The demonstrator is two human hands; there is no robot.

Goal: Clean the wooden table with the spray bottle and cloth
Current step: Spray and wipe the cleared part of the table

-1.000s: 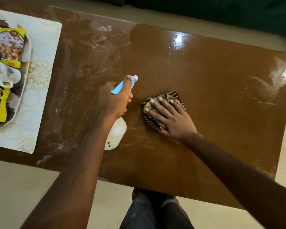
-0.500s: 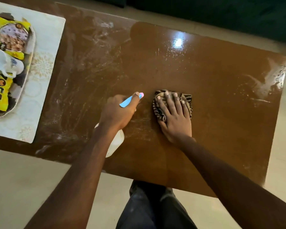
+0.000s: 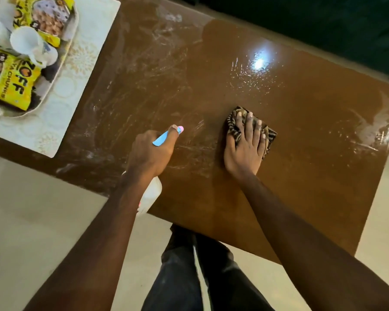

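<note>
The brown wooden table (image 3: pixel 312 153) fills the middle of the head view, glossy and wet, with white smears across its left half. My left hand (image 3: pixel 149 153) grips a white spray bottle (image 3: pixel 152 196) with a blue trigger and pink nozzle, held just above the table near its front edge. My right hand (image 3: pixel 245 144) lies flat, fingers spread, pressing a striped brown cloth (image 3: pixel 234 129) onto the table's middle. Most of the cloth is hidden under the hand.
A pale patterned mat (image 3: pixel 76 75) lies on the table's left end. On it stands a tray (image 3: pixel 54 86) with yellow snack packets (image 3: pixel 11 86) and white cups (image 3: pixel 29 44). My legs (image 3: pixel 200 265) stand at the table's near edge, on a beige floor.
My right hand has slid the cloth to the right, away from the bottle, and turned to point up the table. My left hand with the bottle has stayed close to the front edge.
</note>
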